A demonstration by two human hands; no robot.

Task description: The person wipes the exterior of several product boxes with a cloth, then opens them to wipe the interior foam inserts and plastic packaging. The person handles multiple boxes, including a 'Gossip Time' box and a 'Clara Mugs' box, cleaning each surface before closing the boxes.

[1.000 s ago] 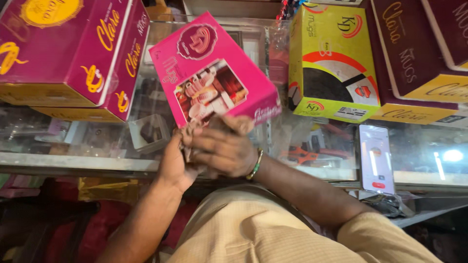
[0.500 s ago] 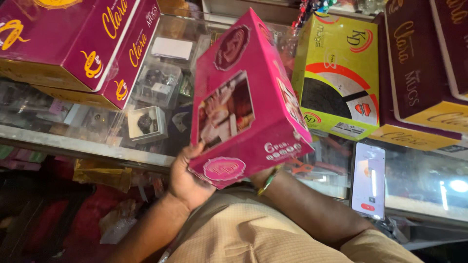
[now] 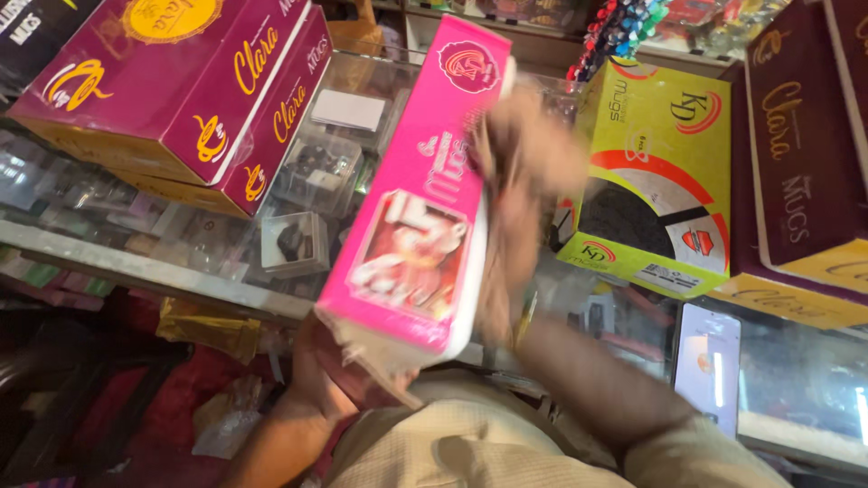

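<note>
I hold a bright pink cardboard box [image 3: 420,194] with a picture of mugs on its side, tilted up on end above a glass counter [image 3: 145,267]. My left hand [image 3: 330,384] grips the box's lower end from underneath, where a flap hangs loose. My right hand [image 3: 520,176], blurred by motion, lies along the box's right edge near the top. A bangle [image 3: 524,316] sits on my right wrist.
Two stacked magenta mug boxes [image 3: 194,90] lie at the left on the counter. A yellow mug box [image 3: 655,176] and maroon boxes [image 3: 805,154] stand at the right. A phone [image 3: 708,366] lies on the glass at the lower right. Small items show under the glass.
The pink box has been turned from lying flat to standing on end, narrow side toward me. My right hand moved from its lower edge up along its right side.
</note>
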